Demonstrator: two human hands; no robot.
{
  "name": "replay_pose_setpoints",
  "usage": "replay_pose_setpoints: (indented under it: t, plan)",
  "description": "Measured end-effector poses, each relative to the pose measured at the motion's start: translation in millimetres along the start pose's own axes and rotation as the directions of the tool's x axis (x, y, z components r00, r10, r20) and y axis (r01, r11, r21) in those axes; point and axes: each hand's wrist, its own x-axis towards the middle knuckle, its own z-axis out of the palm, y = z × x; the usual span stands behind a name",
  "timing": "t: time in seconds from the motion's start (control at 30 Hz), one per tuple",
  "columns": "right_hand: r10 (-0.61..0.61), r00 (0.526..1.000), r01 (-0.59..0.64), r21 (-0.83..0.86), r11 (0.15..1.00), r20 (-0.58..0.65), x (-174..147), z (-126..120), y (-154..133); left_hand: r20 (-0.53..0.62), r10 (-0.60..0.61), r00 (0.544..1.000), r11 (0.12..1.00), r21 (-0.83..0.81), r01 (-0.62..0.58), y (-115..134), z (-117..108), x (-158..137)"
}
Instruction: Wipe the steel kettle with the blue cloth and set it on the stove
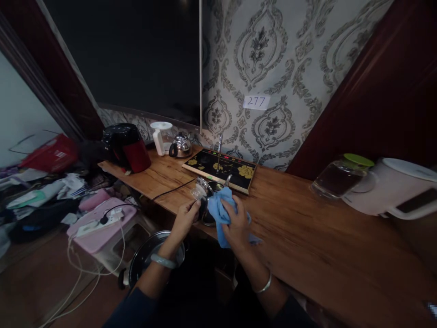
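Note:
My left hand (187,215) is closed round the dark handle side of a small shiny kettle (207,217) at the table's front edge. The kettle's lid (203,186) stands tilted up at its top, and its spout (228,179) points away to the right. In my right hand (236,223) is a bunched blue cloth (223,228), pressed against the kettle's right side. The cloth hides much of the kettle's body. Just behind the kettle lies a black electric tea stove (205,160) with gold flowers and a thin upright tap.
A second metal kettle (182,145), a white-lidded jug (162,139) and a red-black appliance (131,148) stand at the back left. On the right are a green-lidded glass jug (337,177) and a white pitcher (392,189). A pot (136,262) and pink stool (99,232) stand below.

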Motion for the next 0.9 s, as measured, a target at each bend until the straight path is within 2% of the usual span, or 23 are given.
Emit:
replay_pose_setpoints:
  t: [0.13,0.23,0.3,0.4,0.5,0.57,0.73,0.9]
  plan:
    - [0.127,0.992,-0.127,0.011,0.992,-0.014,-21.3,-19.6,30.8,0.01,0.016,1.0,1.0,-0.02,-0.015,1.9,2.2,-1.7]
    - [0.179,0.983,-0.178,0.015,0.984,-0.038,-30.0,-35.7,30.7,-0.002,0.016,1.0,0.999,-0.035,-0.016,1.7,3.2,-2.7]
    - [0.121,0.992,-0.121,-0.003,0.993,-0.038,-27.6,-39.7,13.9,-0.02,0.008,1.0,0.999,-0.045,-0.009,1.6,3.6,-3.1]
    - [-0.019,1.0,0.02,-0.076,0.997,0.017,-13.7,-30.5,-24.6,-0.046,-0.016,0.999,0.998,-0.065,0.013,2.6,3.6,-2.9]
    - [-0.056,0.995,0.068,-0.14,0.988,0.088,3.0,-14.1,-54.4,-0.048,-0.004,0.999,0.997,-0.072,0.0,3.6,2.1,-1.5]
    - [-0.052,0.992,0.071,-0.168,0.983,0.118,10.6,-8.2,-61.0,-0.041,0.011,0.999,0.998,-0.064,-0.014,2.7,0.4,-0.3]
    - [-0.008,0.987,0.034,-0.163,0.986,0.161,13.9,-16.5,-42.0,0.0,-0.007,1.0,0.998,-0.056,0.007,-2.1,-1.9,1.0]
    - [0.009,0.998,-0.007,-0.035,0.999,0.063,11.8,-21.5,-10.7,0.021,0.01,1.0,1.0,-0.014,-0.01,-0.2,0.8,0.8]
